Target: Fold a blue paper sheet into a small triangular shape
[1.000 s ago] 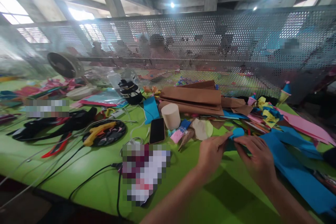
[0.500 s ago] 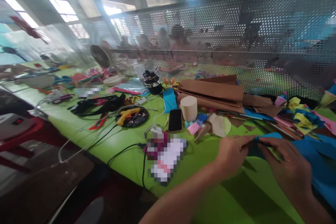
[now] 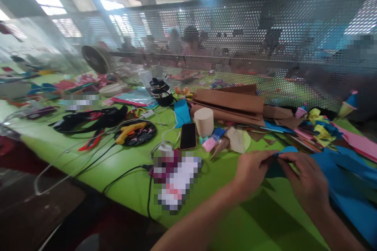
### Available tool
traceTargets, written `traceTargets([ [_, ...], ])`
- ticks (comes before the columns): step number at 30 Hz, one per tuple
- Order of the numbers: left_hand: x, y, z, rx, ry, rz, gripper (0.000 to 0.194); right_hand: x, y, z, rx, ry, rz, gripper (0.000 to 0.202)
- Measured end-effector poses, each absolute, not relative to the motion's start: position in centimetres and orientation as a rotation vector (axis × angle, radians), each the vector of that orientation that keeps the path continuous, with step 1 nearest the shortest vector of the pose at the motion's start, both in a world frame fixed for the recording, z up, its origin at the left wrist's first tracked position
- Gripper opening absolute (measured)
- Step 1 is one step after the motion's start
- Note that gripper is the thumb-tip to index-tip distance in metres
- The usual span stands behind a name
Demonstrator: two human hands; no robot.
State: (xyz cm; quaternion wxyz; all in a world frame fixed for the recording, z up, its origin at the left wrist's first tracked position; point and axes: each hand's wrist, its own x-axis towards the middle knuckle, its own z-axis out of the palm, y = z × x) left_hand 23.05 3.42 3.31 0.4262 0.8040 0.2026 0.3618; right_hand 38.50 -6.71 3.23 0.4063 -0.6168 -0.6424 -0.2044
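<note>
Between both hands, just above the green tabletop (image 3: 224,204), is a small piece of blue paper or felt (image 3: 288,149). My left hand (image 3: 255,170) pinches its near left edge with thumb and forefinger. From the other side my right hand (image 3: 304,178) grips the same piece, its fingertips almost meeting the left ones. Part of the piece hangs below the fingers, in shadow. Larger blue sheets (image 3: 347,176) lie to the right of my right hand. Left of my left hand are a cream round piece (image 3: 239,140) and a brown cone (image 3: 220,148).
A dark phone (image 3: 187,136) lies beside a cream cylinder (image 3: 204,122). Folded brown sheets (image 3: 229,102) sit along the perforated screen (image 3: 235,47). A yellow glue gun (image 3: 131,132) rests on a black round tray. Cables (image 3: 123,176) cross the table's front edge. A blurred object (image 3: 179,184) lies nearer me.
The whole view has swung rightward, so table things appear further left. Both hands still pinch the blue piece, with little change in their hold.
</note>
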Motion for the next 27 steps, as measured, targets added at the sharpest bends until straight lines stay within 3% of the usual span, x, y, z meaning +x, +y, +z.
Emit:
traceTargets([
  [12, 23.11, 3.7, 3.05, 2.077, 0.477, 0.961, 0.031, 38.6, -6.94, 3.58, -1.6, -1.654, -0.369, 0.006],
  [27, 22.88, 3.83, 2.37, 2.348, 0.451, 0.987, 0.027, 38.06, -7.03, 3.79, -1.589, -1.699, -0.582, 0.013],
])
